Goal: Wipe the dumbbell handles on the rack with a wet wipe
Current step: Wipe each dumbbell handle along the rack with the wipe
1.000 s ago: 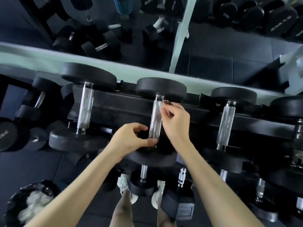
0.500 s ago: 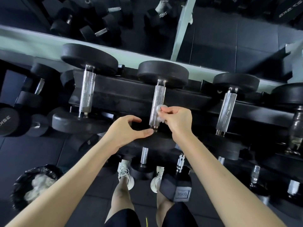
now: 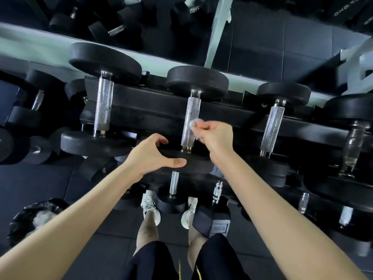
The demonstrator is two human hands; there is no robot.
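Wet wipe [image 3: 193,124] pinched in right hand [image 3: 217,136] grip, against dumbbell handle [image 3: 191,112].

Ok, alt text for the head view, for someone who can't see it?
The right hand pinches a white wet wipe against the knurled handle of the middle dumbbell on a black rack, while the left hand grips that dumbbell's near end. A lined bin stands lower left.

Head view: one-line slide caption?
Right hand pinches a white wet wipe against the middle knurled steel dumbbell handle; left hand holds its black rubber weight head.
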